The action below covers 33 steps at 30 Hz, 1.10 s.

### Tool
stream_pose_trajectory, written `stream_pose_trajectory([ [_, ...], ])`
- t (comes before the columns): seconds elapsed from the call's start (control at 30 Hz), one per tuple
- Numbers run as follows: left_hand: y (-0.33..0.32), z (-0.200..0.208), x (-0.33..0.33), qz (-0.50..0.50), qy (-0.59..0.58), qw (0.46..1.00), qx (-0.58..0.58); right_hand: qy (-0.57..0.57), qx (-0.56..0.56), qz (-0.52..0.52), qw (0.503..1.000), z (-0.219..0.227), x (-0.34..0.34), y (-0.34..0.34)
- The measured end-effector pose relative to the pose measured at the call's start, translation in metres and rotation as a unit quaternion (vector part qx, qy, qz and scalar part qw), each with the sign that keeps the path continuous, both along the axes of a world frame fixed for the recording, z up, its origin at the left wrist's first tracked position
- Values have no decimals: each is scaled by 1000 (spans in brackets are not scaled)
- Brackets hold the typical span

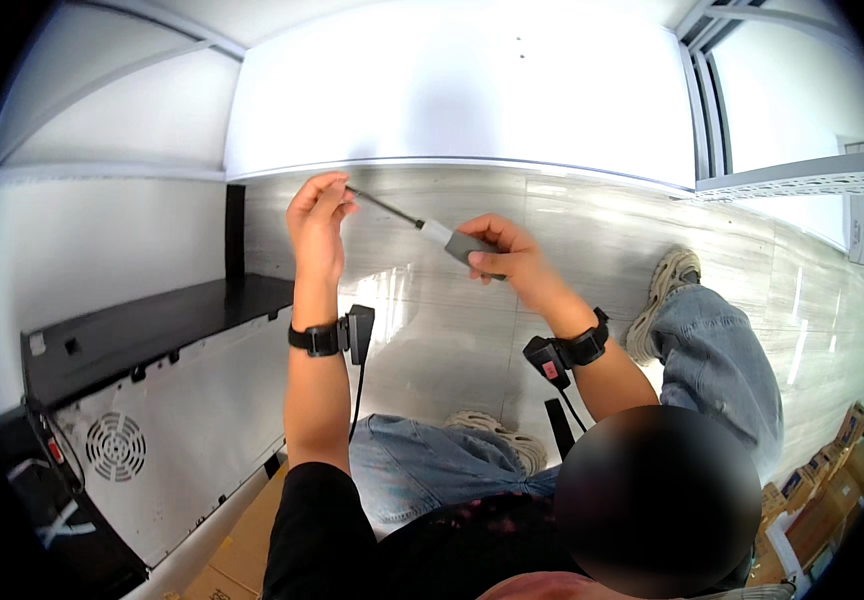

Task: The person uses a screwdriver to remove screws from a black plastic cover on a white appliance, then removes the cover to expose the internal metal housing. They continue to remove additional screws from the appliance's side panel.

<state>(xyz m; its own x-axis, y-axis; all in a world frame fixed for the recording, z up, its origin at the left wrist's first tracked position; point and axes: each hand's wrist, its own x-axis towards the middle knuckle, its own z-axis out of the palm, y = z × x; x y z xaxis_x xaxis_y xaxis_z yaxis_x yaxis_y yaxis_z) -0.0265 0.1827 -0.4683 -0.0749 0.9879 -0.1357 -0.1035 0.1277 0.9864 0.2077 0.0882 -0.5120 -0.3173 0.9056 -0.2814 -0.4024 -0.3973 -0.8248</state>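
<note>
A screwdriver (pixel 476 252) with a thick two-tone grey handle and a long, thin dark shaft slants between my hands, out in front of me. My right hand (pixel 508 258) is closed round the handle. At the shaft's far end, the fingertips of my left hand (pixel 321 215) pinch together near the tip. Whether a small piece such as a bit or screw sits there is too small to tell. Both hands are above the floor, just short of the front edge of a white tabletop (pixel 352 110).
A white panelled case (pixel 192 440) with a black top and a round vent stands at left. Metal shelf frames (pixel 707 120) rise at the right of the tabletop. Cardboard boxes (pixel 832 490) lie at lower right. Cords hang from black boxes strapped to both wrists.
</note>
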Motion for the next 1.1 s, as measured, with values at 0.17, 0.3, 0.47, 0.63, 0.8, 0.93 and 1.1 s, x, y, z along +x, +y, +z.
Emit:
stream_pose_trajectory([
  [0.17, 75, -64, 96, -33, -11, 999, -9, -34, -47, -102, 993, -48, 75, 22],
  [0.3, 117, -125, 185, -52, 136, 989, 34, -67, -59, -179, 980, -85, 112, 42],
  [0.47, 156, -183, 237, -16, 308, 946, 98, -41, -110, -239, 964, -119, 128, 62],
  [0.63, 166, -209, 251, -16, 452, 876, 165, -51, -141, -259, 954, -133, 130, 68],
  [0.8, 168, -220, 254, 1, 469, 865, 180, -48, -148, -253, 955, -135, 130, 68],
  [0.93, 167, -222, 254, 0, 481, 855, 194, -56, -143, -258, 954, -139, 129, 68],
  [1.1, 167, -223, 253, -3, 481, 852, 206, -45, -144, -256, 955, -142, 127, 67],
])
